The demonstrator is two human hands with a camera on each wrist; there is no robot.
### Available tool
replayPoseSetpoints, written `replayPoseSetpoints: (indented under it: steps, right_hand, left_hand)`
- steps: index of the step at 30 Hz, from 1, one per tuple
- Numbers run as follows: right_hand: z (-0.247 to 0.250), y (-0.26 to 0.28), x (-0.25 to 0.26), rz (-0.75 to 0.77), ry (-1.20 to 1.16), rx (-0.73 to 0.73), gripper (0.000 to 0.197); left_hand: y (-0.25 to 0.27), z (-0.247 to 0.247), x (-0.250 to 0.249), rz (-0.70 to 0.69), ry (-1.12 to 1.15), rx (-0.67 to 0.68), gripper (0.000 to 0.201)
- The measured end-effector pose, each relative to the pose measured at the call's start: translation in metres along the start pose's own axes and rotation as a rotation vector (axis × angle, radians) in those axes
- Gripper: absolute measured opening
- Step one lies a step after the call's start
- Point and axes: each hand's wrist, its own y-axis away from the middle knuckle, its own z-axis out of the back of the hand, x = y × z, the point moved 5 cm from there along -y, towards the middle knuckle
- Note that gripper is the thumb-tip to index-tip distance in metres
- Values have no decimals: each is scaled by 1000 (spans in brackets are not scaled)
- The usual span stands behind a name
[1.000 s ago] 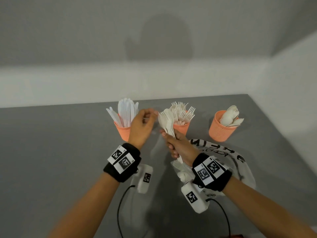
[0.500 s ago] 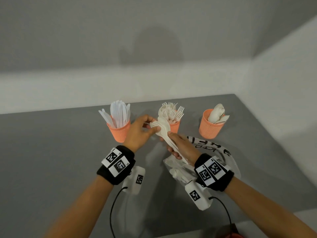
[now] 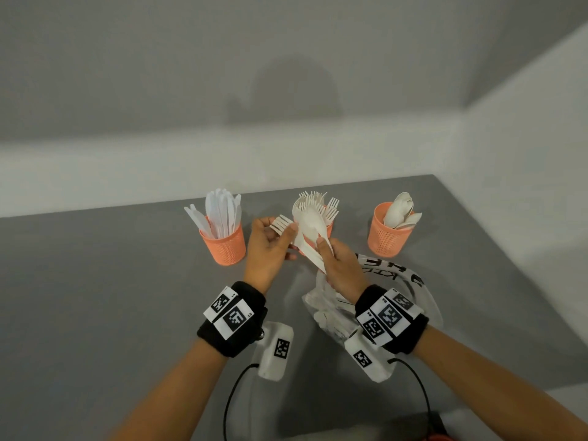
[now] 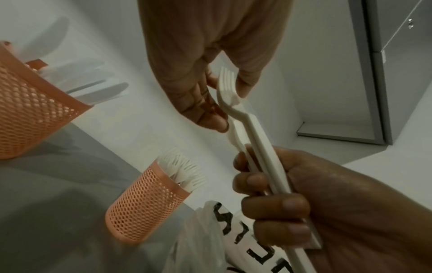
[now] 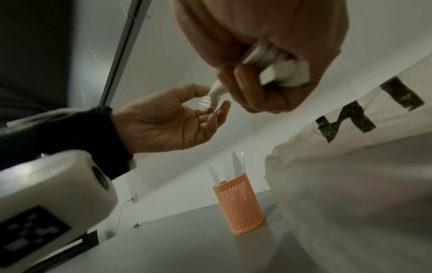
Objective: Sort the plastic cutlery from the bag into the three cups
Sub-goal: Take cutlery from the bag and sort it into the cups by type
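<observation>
My right hand (image 3: 327, 253) grips a bundle of white plastic cutlery (image 3: 310, 224) by the handles, in front of the middle cup. My left hand (image 3: 276, 230) pinches the head of a fork (image 3: 282, 222) that sticks out of the bundle to the left; the left wrist view shows that fork (image 4: 225, 88) between thumb and fingers. Three orange mesh cups stand in a row: the knife cup (image 3: 222, 246) on the left, the fork cup (image 3: 329, 226) half hidden behind the bundle, and the spoon cup (image 3: 386, 237) on the right. The printed plastic bag (image 3: 401, 278) lies under my right wrist.
All of this sits on a grey table (image 3: 95, 297) against a white wall, with the table's right edge just past the spoon cup. Black cables (image 3: 232, 393) run from both wrist cameras toward the near edge.
My left hand moved from beside the knife cup to the bundle and took hold of a fork's head. The right hand lowered and tilted the bundle toward it.
</observation>
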Motion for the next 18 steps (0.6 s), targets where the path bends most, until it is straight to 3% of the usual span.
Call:
replayPoseSetpoints:
  steps: [2, 8, 14, 18]
  right_hand:
    - [-2, -1, -2, 27, 34, 6, 31]
    - [8, -2, -10, 14, 67, 9, 26]
    - [58, -15, -22, -16, -68, -130, 30]
    - [101, -30, -16, -50, -176, -145, 30]
  left_hand:
    - [1, -3, 1, 0, -40, 0, 25]
    - [-2, -9, 3, 58, -54, 78, 17]
    - [-23, -3, -8, -76, -142, 10, 20]
    - [-43, -6, -23, -226, -318, -19, 8]
